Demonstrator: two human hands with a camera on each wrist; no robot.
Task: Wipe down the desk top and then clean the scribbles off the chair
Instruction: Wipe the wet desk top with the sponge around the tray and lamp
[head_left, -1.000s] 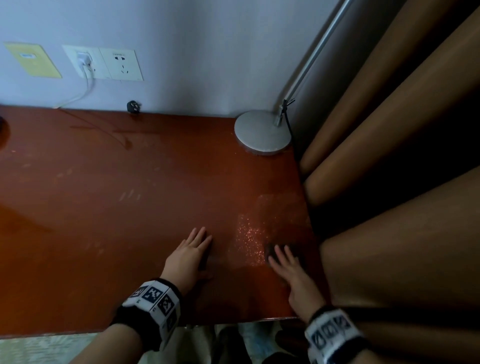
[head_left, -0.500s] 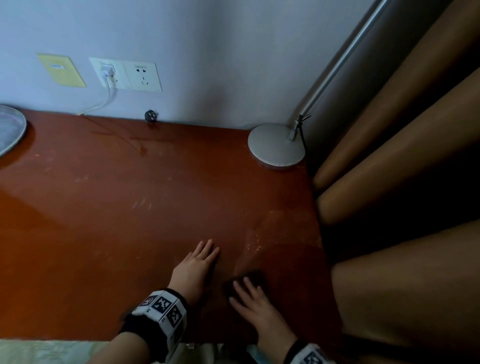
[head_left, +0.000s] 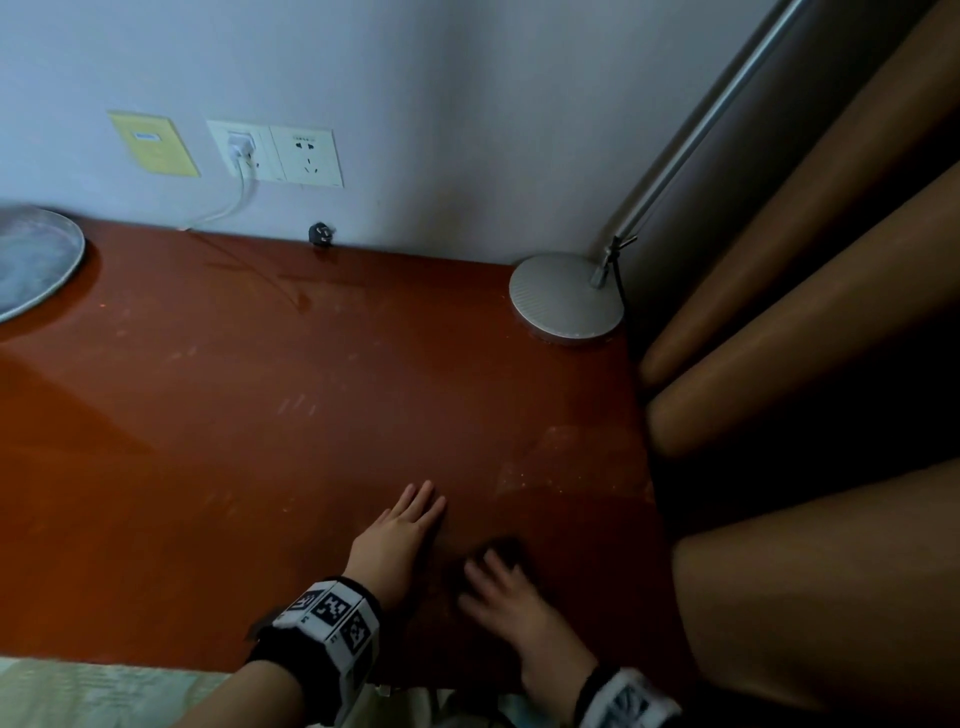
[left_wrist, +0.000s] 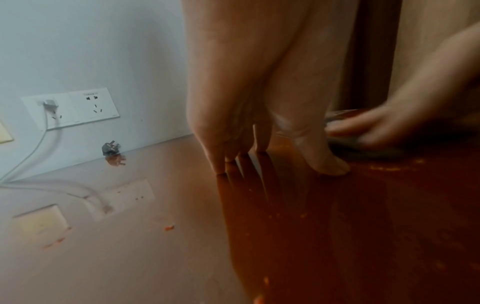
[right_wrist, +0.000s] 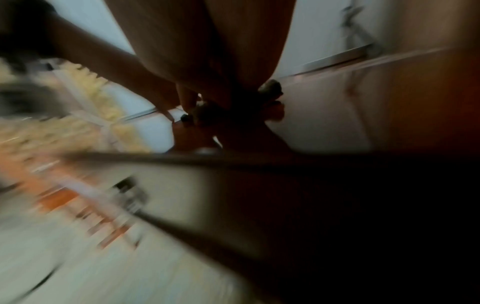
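Under the right hand (head_left: 511, 603), flat fingers pressing a dark cloth (head_left: 506, 551) on the tabletop (head_left: 260, 441), left hand (head_left: 397, 535) just beside lies flat and empty: desk wipe unfinished, chair unseen.

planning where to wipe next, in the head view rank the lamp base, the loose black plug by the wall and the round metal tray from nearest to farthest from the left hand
From the left hand:
1. Lamp base, at the back right corner of the desk.
2. Loose black plug, against the wall, straight back and a little left.
3. Round metal tray, at the far left edge.
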